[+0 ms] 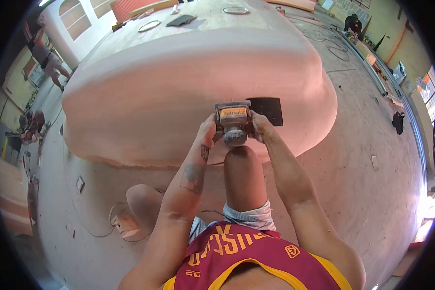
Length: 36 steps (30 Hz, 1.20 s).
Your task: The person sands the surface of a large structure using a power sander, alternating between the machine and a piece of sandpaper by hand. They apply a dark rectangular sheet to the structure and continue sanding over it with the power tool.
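In the head view, a dusty electric sander (233, 121) with an orange label is held up over my raised knee. My left hand (209, 129) grips its left side, and my right hand (261, 126) grips its right side; both are closed, with most fingertips hidden behind the tool. A black sheet of sandpaper (269, 111) sticks out to the right from beside the sander's base. Whether it is fixed to the tool cannot be told. Just beyond stands a large, rounded, pinkish dust-covered body (154, 96).
On top of the large body lie a dark sheet (181, 20) and two rings, one a metal ring (235, 10). A small box (125, 227) with a cord sits on the dusty floor to my left. One person (48, 55) stands at far left; another person (354, 25) is at far right.
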### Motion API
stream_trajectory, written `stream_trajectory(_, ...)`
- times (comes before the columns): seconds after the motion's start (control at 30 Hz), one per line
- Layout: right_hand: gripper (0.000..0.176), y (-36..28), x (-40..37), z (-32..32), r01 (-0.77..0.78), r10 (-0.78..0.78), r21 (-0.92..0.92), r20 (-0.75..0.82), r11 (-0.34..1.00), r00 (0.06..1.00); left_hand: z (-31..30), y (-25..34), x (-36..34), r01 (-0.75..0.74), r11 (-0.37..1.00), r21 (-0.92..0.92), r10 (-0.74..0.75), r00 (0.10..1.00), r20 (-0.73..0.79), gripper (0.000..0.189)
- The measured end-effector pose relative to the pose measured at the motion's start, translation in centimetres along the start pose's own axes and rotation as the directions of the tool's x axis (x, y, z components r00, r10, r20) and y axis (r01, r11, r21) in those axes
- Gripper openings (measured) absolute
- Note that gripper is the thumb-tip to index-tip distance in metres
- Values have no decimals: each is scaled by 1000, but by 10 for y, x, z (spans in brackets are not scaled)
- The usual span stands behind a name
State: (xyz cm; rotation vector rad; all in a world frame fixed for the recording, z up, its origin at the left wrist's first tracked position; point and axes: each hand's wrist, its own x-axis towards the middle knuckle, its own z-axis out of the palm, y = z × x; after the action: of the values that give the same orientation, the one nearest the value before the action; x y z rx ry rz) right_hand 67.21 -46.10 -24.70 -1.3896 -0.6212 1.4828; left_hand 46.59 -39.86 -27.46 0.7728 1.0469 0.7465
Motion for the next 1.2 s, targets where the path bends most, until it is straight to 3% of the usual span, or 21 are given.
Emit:
stream_trajectory(0.1,37,18,22,-14,0,-1,21,49,1000,999,1,-9,-2,-38,999,-25,37,998,-46,25)
stream_trajectory(0.13,30,28,24,-14,66,-62,-60,58,996,996,1,-13,-5,-37,999,-1,37,997,-62,24)
stream_trajectory(0.2,25,30,12,-10,108,-109,-92,-6,990,994,-6,-19,-7,-71,996,-55,68,996,-57,23)
stream_trajectory(0.23,23,28,6,-5,131,-136,-108,-37,985,990,-9,-12,-19,-50,997,64,51,998,-20,25)
stream_trajectory(0.3,19,37,25,-20,171,-219,-378,-88,910,972,-14,14,-33,-45,954,295,27,997,67,30)
stream_trajectory(0.37,29,7,-14,-2,135,-270,-528,-188,839,944,-19,21,-10,-87,778,622,60,996,63,30)
stream_trajectory(0.43,38,9,-9,-2,107,-254,-571,-184,814,949,-5,47,-16,-34,479,877,64,998,3,28)
stream_trajectory(0.53,40,8,-6,-3,80,-263,-662,-182,746,947,-2,65,-30,26,268,963,104,993,-56,26)
stream_trajectory(0.6,36,7,-13,4,32,-251,-695,-215,718,944,-14,54,-15,8,313,950,129,990,-51,28)
stream_trajectory(0.63,36,7,-11,7,76,-341,-754,-203,652,918,-14,54,-15,-3,334,943,142,989,-48,29)
stream_trajectory(0.73,28,22,-2,3,154,-524,-889,-108,431,845,-12,54,-32,-77,130,989,266,963,40,32)
stream_trajectory(0.83,24,2,0,-26,306,-435,-648,-45,698,899,-37,65,-27,-132,545,828,209,978,18,37)
stream_trajectory(0.87,27,-2,7,-35,383,-508,-599,-48,704,860,-37,69,-30,-197,669,717,263,965,20,39)
stream_trajectory(0.93,28,-40,-27,-19,339,-410,-432,-81,836,908,-21,84,-55,-321,843,431,361,933,-10,44)
stream_trajectory(0.97,29,-50,-37,-10,304,-370,-402,-96,864,924,-16,84,-54,-336,785,521,376,926,30,42)
stream_trajectory(1.03,30,-54,-37,0,305,-422,-536,-107,787,900,-7,83,-47,-363,638,680,393,912,117,39)
stream_trajectory(1.13,33,-52,-23,-1,314,-508,-672,-107,671,855,5,78,-40,-377,419,826,557,825,94,39)
stream_trajectory(1.2,35,-52,-9,-5,307,-515,-692,-110,654,850,8,83,-44,-354,453,818,525,847,76,38)
